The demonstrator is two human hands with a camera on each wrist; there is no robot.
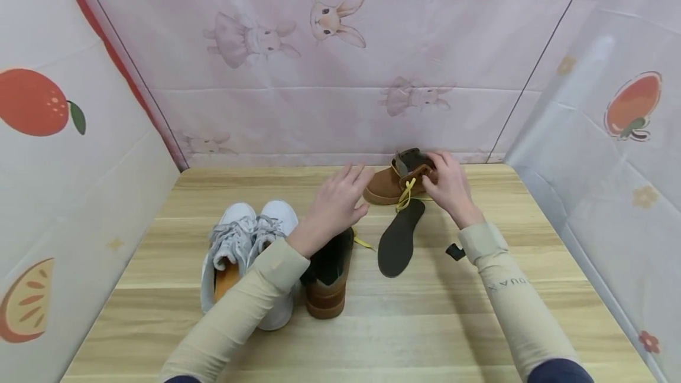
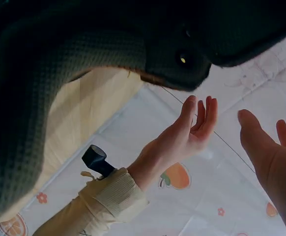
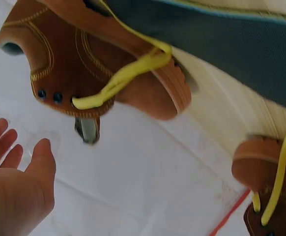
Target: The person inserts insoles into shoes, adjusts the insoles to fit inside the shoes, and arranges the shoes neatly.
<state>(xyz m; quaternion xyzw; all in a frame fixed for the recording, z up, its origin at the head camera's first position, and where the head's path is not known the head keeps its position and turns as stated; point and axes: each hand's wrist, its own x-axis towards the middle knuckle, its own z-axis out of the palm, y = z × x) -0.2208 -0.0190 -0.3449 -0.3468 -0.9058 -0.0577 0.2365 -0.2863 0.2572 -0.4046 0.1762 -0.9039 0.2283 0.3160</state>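
At the back of the table stands a brown boot (image 1: 384,185) with yellow laces, its toe pointing left. My right hand (image 1: 448,185) is beside its heel end; in the right wrist view the fingers (image 3: 3,147) are extended and apart from the boot (image 3: 59,59). My left hand (image 1: 336,203) hovers over a second brown boot (image 1: 326,297), fingers spread and holding nothing. That boot's dark lining fills much of the left wrist view. Between the boots lies a dark insole (image 1: 398,241), flat on the table, near a yellow lace (image 1: 407,194).
A pair of white sneakers (image 1: 279,214) stands left of the nearer boot, partly behind my left forearm. An orange insole (image 1: 226,279) shows inside one. Printed cloth walls (image 1: 340,105) border the wooden table (image 1: 532,241) at back and sides. A black device (image 2: 98,160) sits at my right wrist.
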